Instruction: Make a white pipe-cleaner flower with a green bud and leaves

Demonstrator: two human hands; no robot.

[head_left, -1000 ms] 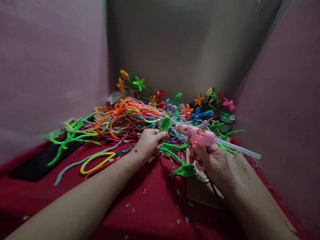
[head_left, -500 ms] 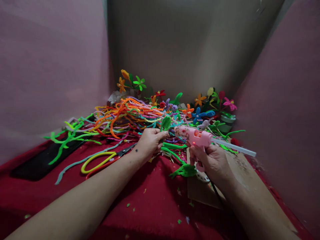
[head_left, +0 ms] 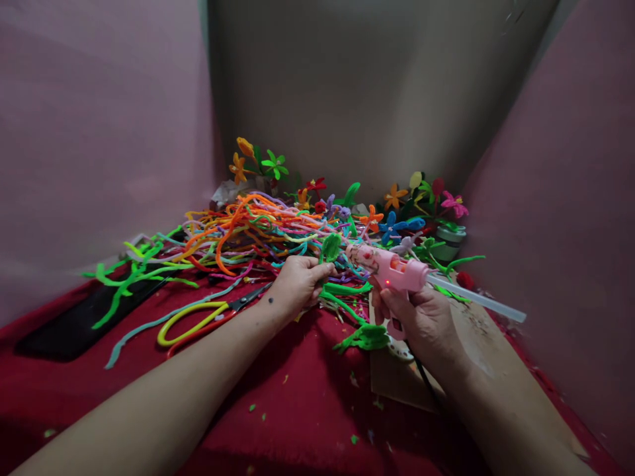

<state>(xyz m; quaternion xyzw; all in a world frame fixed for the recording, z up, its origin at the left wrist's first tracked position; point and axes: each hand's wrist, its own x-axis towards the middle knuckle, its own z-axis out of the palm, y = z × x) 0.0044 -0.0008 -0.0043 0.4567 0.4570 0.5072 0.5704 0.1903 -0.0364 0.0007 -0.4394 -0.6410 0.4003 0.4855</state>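
Note:
Between thumb and fingers, my left hand (head_left: 301, 284) pinches a green pipe-cleaner leaf (head_left: 330, 248), which stands up above the thumb. My right hand (head_left: 419, 314) is wrapped round the handle of a pink hot glue gun (head_left: 389, 266) with a small red light lit. Its nozzle end points left toward the leaf; whether the tip touches it I cannot tell. A long translucent glue stick (head_left: 479, 297) sticks out of the gun's rear. Below the hands, another green pipe-cleaner leaf piece (head_left: 364, 338) with a stem lies on the red cloth.
A heap of coloured pipe cleaners (head_left: 262, 228) spreads behind my hands. Yellow-and-red-handled scissors (head_left: 198, 324) lie beside my left forearm. A black tray-like slab (head_left: 64, 330) is at left, cardboard (head_left: 401, 383) at right. Pipe-cleaner flowers (head_left: 391, 228) and a pale green pot (head_left: 449, 241) stand behind.
The glue gun has tilted slightly and shifted a little to the right, its glue stick reaching further right. My left hand still holds the leaf in nearly the same place.

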